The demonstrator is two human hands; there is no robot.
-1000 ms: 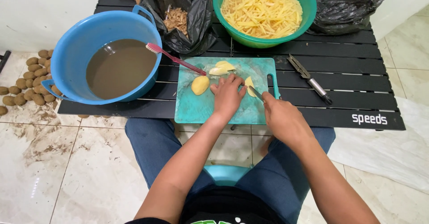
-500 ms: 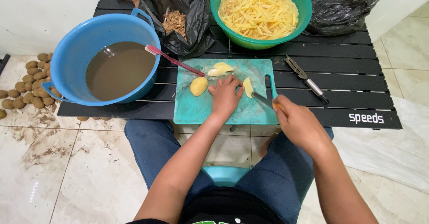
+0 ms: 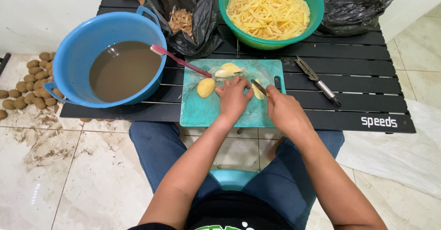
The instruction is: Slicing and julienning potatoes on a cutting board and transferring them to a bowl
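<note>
Knife (image 3: 258,87) in right hand (image 3: 285,113) | left hand (image 3: 233,98) mid-board | board (image 3: 197,115) edge clear

The knife (image 3: 258,87) handle is buried in the right hand (image 3: 285,113); the green bowl (image 3: 271,41) (top rim) is cut off

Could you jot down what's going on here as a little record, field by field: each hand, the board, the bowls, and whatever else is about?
left hand: left hand presses flat on a potato piece on the cutting board
right hand: right hand grips a knife, blade at a potato slice
on board: peeled potato half, more slices
blue basin: blue basin of muddy water, pink toothbrush across its rim
green bowl: green bowl full of potato sticks
table: peeler, black bag with peelings
floor: unpeeled potatoes
</note>
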